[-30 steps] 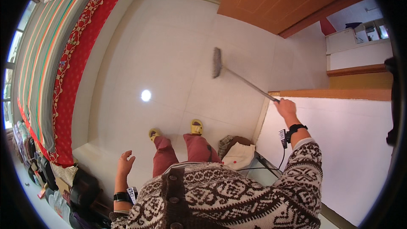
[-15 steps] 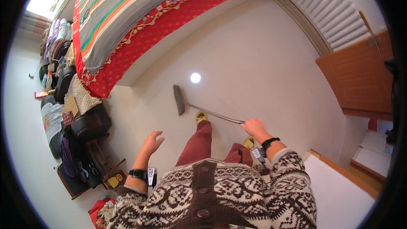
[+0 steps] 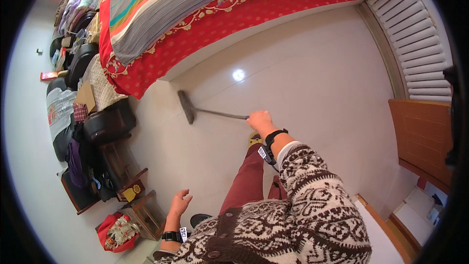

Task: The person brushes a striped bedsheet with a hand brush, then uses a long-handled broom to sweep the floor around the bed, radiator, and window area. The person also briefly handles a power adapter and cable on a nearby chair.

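Observation:
My right hand [image 3: 262, 121] is wrapped round the end of a long thin handle, out in front of me. The handle runs left to the grey-brown head of a broom [image 3: 186, 107], which rests on the pale tiled floor [image 3: 312, 83] near the corner of the bed. My left hand [image 3: 181, 202] hangs free at my left side, its fingers loosely apart with nothing in them. Both wrists carry black bands. A yellowish shoe [image 3: 255, 139] shows just below my right hand.
A bed [image 3: 161, 14] with a striped cover and red skirt spans the far side. Along the left wall stand black chairs [image 3: 110, 120] piled with clothes and bedding, and a red bag [image 3: 117, 232]. On the right are a brown wooden door [image 3: 422, 137] and a white-topped table [image 3: 376, 230].
My right hand has moved left and forward, and the broom head has slid left toward the bed corner. My left hand has dropped back lower in the view.

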A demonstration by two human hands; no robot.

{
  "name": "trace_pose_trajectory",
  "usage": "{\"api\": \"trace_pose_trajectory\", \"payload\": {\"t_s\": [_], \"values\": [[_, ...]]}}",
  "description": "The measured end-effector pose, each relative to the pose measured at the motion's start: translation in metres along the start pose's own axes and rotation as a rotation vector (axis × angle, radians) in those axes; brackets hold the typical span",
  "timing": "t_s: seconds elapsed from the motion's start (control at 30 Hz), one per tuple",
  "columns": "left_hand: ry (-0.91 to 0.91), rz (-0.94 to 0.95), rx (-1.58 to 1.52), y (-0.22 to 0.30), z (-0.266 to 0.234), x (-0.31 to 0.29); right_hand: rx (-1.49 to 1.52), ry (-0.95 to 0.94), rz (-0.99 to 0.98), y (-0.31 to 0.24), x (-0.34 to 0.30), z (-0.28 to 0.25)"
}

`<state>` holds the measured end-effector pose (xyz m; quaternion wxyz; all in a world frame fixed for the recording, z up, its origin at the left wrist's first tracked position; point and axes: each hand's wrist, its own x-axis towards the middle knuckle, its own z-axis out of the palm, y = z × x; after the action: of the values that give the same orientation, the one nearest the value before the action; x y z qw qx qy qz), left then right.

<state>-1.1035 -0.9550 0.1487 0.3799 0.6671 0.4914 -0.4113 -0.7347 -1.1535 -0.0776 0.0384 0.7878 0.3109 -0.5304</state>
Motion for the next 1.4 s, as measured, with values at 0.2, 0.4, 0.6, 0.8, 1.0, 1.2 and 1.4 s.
{"api": "trace_pose_trajectory", "payload": {"t_s": [0.2, 0.4, 0.6, 0.8, 1.0, 1.2, 1.4], "values": [[0.028, 0.071, 0.001, 0.025, -0.003, 0.025, 0.223, 0.089, 0.353, 0.107, -0.052, -0.005], [-0.023, 0.191, 0.054, 0.062, 0.022, 0.05, 0.413, 0.103, 0.778, 0.254, -0.206, 0.052], [-0.012, 0.379, 0.219, 0.121, 0.051, 0.051, 0.461, 0.139, 1.146, 0.353, -0.415, 0.132], [-0.021, 0.455, 0.283, 0.167, 0.095, 0.023, 0.381, 0.185, 1.341, 0.435, -0.532, 0.182], [-0.077, 0.404, 0.279, 0.179, 0.124, -0.01, 0.389, 0.207, 1.22, 0.425, -0.562, 0.183], [-0.046, 0.366, 0.235, 0.172, 0.112, -0.005, 0.222, 0.217, 0.79, 0.356, -0.492, 0.15], [0.068, 0.473, 0.183, 0.162, 0.078, 0.024, 0.179, 0.198, 0.262, 0.277, -0.333, 0.093]]}}
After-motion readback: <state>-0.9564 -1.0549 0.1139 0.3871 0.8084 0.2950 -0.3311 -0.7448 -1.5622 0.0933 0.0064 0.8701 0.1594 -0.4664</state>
